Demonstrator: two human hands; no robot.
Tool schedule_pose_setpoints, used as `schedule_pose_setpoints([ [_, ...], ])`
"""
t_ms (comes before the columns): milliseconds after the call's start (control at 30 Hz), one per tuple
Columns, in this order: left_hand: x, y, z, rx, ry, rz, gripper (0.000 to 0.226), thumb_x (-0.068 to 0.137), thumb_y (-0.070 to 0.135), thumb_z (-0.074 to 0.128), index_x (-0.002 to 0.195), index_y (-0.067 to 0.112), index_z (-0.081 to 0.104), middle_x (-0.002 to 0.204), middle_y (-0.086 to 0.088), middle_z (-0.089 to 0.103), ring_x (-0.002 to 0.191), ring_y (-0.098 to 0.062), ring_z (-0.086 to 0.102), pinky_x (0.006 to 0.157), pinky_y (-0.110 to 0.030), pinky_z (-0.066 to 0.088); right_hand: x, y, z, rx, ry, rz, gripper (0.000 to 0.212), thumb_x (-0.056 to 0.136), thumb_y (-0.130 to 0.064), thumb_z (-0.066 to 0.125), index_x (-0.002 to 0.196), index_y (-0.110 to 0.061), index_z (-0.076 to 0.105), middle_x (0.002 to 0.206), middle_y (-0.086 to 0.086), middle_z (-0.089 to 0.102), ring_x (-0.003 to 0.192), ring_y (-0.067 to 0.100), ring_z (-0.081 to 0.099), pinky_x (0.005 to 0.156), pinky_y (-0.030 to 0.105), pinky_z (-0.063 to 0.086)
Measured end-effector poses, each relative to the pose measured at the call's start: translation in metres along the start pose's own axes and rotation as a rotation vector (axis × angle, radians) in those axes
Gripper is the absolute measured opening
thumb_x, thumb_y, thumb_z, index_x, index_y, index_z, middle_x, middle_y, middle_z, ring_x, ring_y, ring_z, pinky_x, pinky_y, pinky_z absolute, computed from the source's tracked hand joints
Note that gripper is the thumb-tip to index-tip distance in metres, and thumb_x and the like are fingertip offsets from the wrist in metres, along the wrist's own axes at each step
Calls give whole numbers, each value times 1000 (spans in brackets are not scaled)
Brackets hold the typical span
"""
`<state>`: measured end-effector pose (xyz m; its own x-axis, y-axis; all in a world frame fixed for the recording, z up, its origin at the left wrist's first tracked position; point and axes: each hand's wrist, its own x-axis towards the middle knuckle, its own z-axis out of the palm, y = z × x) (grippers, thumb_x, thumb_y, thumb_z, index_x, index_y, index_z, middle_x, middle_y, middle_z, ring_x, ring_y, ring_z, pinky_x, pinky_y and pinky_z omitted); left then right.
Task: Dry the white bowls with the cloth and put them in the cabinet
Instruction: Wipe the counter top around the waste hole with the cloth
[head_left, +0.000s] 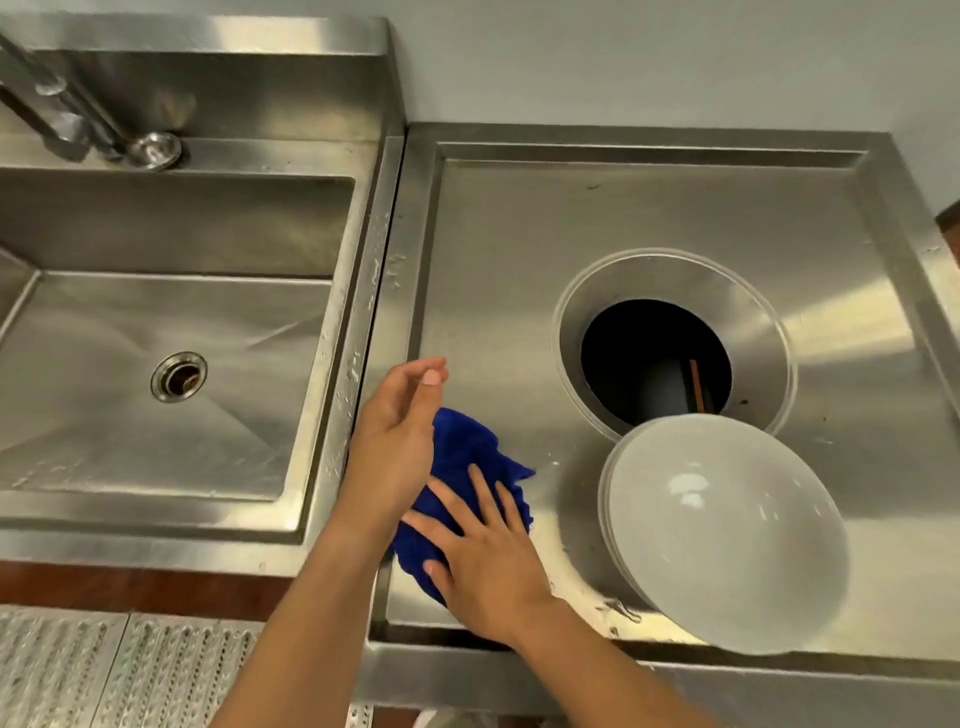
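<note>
Blue cloth (467, 452), probably being gathered for the white bowls (727, 535): right hand (488, 556) flat-fingered on it, left hand (395, 447) loosely open.

1. There's the cloth (457, 467): deep royal blue, plain.
2. The bowls (727, 540): glossy plain white.
3. The counter (519, 260) and sink (156, 322): brushed silver-grey.
4. The wall (623, 62): pale grey.
5. The grating (104, 675): silver, dotted with perforations.

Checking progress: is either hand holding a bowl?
No: the bowls sit on the counter, while the left hand and right hand are at the cloth.
</note>
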<state>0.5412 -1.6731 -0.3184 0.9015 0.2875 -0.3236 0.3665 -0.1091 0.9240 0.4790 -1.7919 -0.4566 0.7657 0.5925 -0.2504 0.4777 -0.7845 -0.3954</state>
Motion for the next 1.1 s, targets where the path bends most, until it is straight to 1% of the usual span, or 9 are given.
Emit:
schedule_pose_setpoints([
  [200, -45, -8, 20, -15, 40, 2, 28, 110, 39, 41, 126, 36, 64, 126, 19, 68, 117, -8, 64, 108, -41, 51, -71, 25, 8, 25, 3, 149, 62, 102, -46, 31, 151, -59, -5, 168, -16, -15, 153, 39, -19, 120, 57, -13],
  [400, -57, -15, 10, -43, 79, 19, 35, 111, 42, 35, 131, 35, 63, 129, 18, 67, 117, -4, 64, 99, -29, 52, -48, 41, -3, 77, 110, 386, 67, 105, -51, 27, 150, -53, -23, 168, -8, -21, 153, 40, -12, 118, 56, -5],
  [500, -51, -23, -4, -48, 91, 4, 36, 110, 43, 36, 132, 35, 63, 130, 19, 67, 118, -4, 64, 101, -28, 51, -4, 41, -11, 135, 183, 434, 60, 104, -47, 36, 156, -47, 5, 171, -6, -4, 154, 40, -8, 120, 56, -6],
  [600, -35, -34, -22, -57, 84, -28, 33, 109, 46, 35, 127, 41, 63, 132, 18, 66, 123, -5, 63, 105, -30, 50, 48, 35, -22, 225, 320, 471, 45, 100, -33, 54, 143, -37, 43, 165, -8, 27, 154, 34, 11, 119, 57, 11],
  [700, -8, -40, -42, -93, 99, -68, 31, 109, 46, 35, 120, 46, 63, 130, 18, 69, 121, -5, 64, 106, -31, 50, 99, 29, -37, 517, 453, 442, 31, 99, -20, 58, 128, -29, 55, 142, -8, 56, 140, 25, 42, 114, 54, 30],
  [800, 26, -42, -61, -85, 100, -80, 30, 108, 49, 36, 118, 48, 64, 126, 22, 70, 121, -3, 65, 105, -30, 50, 145, 9, -59, 982, 459, 401, 24, 104, -23, 51, 120, -40, 51, 106, -28, 67, 100, -5, 63, 87, 21, 49],
  [867, 46, -41, -71, -79, 116, -57, 30, 107, 52, 38, 118, 48, 66, 123, 24, 72, 121, -1, 65, 105, -30, 49, 171, -11, -69, 1092, 470, 374, 27, 105, -26, 48, 124, -46, 49, 109, -34, 64, 101, -13, 60, 82, 9, 44],
  [967, 73, -40, -87, -81, 147, -37, 31, 107, 51, 40, 116, 45, 69, 118, 24, 74, 116, 3, 67, 98, -21, 50, 181, -32, -62, 772, 480, 218, 33, 102, -29, 56, 135, -29, 57, 144, -13, 56, 140, 11, 44, 117, 33, 32],
  [1100, 96, -32, -97, -9, 114, -61, 28, 108, 45, 40, 111, 47, 68, 108, 36, 71, 99, 15, 65, 76, -8, 50, 118, -51, -19, 393, 366, 29, 35, 98, -53, 51, 126, -36, 64, 153, -20, 46, 154, 21, 19, 122, 38, 23],
])
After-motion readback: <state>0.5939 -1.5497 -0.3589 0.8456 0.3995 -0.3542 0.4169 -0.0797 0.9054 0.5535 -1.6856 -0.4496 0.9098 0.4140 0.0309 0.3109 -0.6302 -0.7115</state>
